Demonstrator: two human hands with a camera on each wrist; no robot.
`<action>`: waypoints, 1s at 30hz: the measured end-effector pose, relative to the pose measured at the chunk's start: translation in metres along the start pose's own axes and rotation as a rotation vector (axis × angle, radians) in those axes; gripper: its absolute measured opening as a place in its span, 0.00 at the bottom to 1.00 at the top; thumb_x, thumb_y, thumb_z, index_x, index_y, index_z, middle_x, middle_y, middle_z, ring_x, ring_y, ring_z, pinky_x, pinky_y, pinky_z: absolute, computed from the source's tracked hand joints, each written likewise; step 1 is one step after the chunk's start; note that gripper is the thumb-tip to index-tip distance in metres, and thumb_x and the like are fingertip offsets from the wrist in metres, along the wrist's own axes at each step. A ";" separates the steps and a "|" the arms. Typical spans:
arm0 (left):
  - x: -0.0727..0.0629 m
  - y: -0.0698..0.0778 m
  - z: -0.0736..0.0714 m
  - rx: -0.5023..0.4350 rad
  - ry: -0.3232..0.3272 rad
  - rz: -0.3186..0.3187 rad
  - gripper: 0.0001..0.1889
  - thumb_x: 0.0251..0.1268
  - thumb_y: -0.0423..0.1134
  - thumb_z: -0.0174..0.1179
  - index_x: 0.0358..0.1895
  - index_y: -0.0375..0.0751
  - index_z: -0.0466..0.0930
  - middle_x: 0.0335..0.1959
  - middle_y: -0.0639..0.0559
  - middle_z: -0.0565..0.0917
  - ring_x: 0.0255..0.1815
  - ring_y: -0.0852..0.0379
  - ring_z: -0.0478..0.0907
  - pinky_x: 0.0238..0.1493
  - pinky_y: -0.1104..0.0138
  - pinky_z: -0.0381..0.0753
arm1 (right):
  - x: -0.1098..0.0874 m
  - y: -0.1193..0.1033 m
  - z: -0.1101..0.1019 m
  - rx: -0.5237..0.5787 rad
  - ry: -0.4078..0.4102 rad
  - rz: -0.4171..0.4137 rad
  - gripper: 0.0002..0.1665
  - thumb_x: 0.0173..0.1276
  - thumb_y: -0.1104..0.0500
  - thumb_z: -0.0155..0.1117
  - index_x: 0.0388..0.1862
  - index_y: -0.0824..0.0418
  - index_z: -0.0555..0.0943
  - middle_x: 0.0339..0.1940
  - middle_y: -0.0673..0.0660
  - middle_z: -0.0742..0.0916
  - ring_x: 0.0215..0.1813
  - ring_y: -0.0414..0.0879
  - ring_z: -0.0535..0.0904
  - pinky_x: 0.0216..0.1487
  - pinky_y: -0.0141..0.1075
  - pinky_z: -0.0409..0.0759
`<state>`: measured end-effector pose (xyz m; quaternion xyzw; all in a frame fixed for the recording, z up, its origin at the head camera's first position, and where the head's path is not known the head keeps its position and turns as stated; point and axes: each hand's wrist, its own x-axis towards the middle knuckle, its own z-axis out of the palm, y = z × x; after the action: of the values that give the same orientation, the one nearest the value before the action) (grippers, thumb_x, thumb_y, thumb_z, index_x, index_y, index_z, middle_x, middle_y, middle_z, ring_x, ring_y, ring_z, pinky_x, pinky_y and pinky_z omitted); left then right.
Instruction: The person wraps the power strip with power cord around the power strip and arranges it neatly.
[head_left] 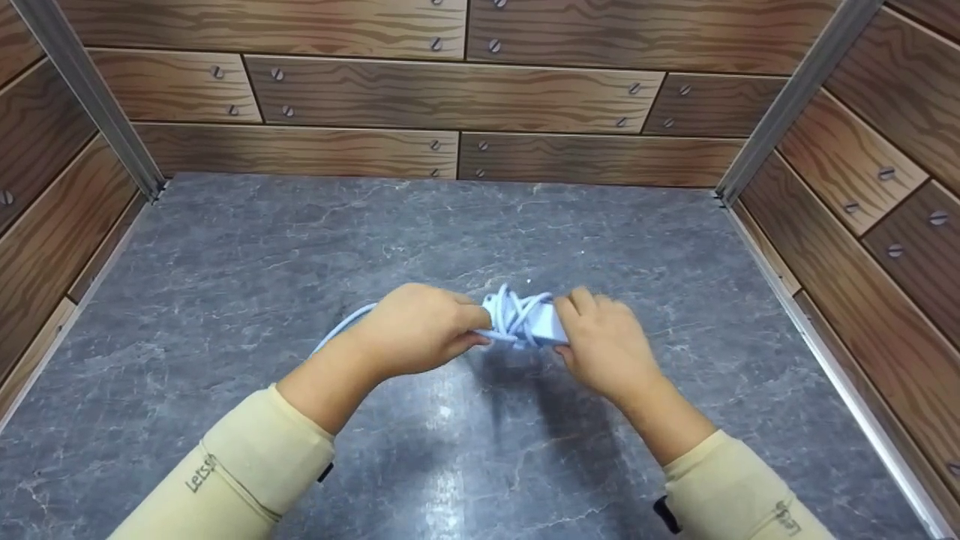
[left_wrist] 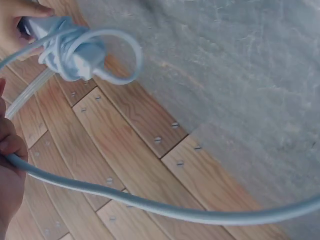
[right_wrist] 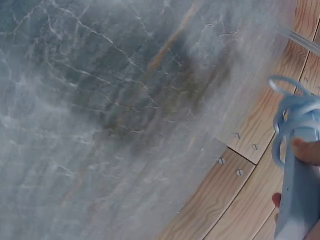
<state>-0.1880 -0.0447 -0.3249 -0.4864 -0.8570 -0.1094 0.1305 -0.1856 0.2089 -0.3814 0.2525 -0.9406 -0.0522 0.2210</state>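
A pale blue power strip [head_left: 550,324] is held up over the tabletop, with its own cord [head_left: 514,319] wound around it in several crossing turns. My right hand [head_left: 609,341] grips the strip's right end, the thumb [right_wrist: 306,151] lying along its body in the right wrist view. At the wound end, my left hand [head_left: 420,330] holds the cord in curled fingers. From that hand a free length of cord [left_wrist: 195,215] runs off in the left wrist view. One loose loop [left_wrist: 136,60] stands out from the windings. The fingers hide part of the strip.
Grey marble-patterned tabletop [head_left: 315,225] lies beneath both hands. Wood-print panels [head_left: 450,94] wall it at the back and both sides, with metal posts [head_left: 795,97] at the back corners.
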 end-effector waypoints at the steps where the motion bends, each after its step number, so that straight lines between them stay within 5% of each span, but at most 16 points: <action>1: 0.001 0.000 -0.002 0.005 -0.006 0.014 0.07 0.61 0.45 0.58 0.28 0.50 0.75 0.22 0.60 0.76 0.19 0.63 0.68 0.23 0.65 0.72 | 0.001 -0.001 -0.001 -0.006 -0.014 -0.032 0.30 0.44 0.52 0.74 0.44 0.63 0.73 0.35 0.58 0.77 0.32 0.54 0.75 0.31 0.45 0.74; 13: 0.009 -0.006 -0.013 -0.101 -0.065 0.085 0.11 0.57 0.49 0.60 0.25 0.48 0.74 0.21 0.60 0.75 0.21 0.64 0.67 0.25 0.70 0.69 | 0.009 -0.008 -0.006 0.042 0.080 -0.372 0.22 0.52 0.57 0.67 0.48 0.52 0.76 0.43 0.47 0.82 0.40 0.50 0.74 0.43 0.47 0.69; 20: 0.011 -0.019 -0.010 -0.352 -0.018 0.083 0.08 0.58 0.44 0.60 0.33 0.44 0.83 0.29 0.56 0.81 0.28 0.65 0.74 0.32 0.73 0.74 | 0.010 -0.007 -0.014 0.196 0.083 -0.446 0.27 0.49 0.54 0.71 0.51 0.50 0.77 0.46 0.46 0.82 0.45 0.47 0.75 0.52 0.55 0.67; 25: 0.007 -0.028 -0.003 -0.530 -0.006 -0.014 0.10 0.59 0.45 0.59 0.38 0.45 0.85 0.31 0.56 0.83 0.30 0.65 0.76 0.34 0.73 0.76 | 0.008 -0.006 -0.017 0.447 0.026 -0.415 0.28 0.47 0.51 0.71 0.51 0.49 0.77 0.47 0.45 0.82 0.47 0.43 0.74 0.51 0.46 0.67; 30: 0.003 -0.032 0.008 -0.650 -0.100 -0.205 0.13 0.61 0.46 0.57 0.46 0.50 0.83 0.34 0.59 0.83 0.29 0.66 0.76 0.33 0.71 0.76 | 0.005 -0.010 -0.015 0.688 -0.013 -0.388 0.29 0.50 0.49 0.70 0.53 0.51 0.76 0.47 0.45 0.82 0.49 0.42 0.74 0.50 0.43 0.69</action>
<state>-0.2180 -0.0565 -0.3331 -0.4187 -0.8271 -0.3653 -0.0850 -0.1783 0.1983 -0.3676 0.4845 -0.8393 0.2238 0.1036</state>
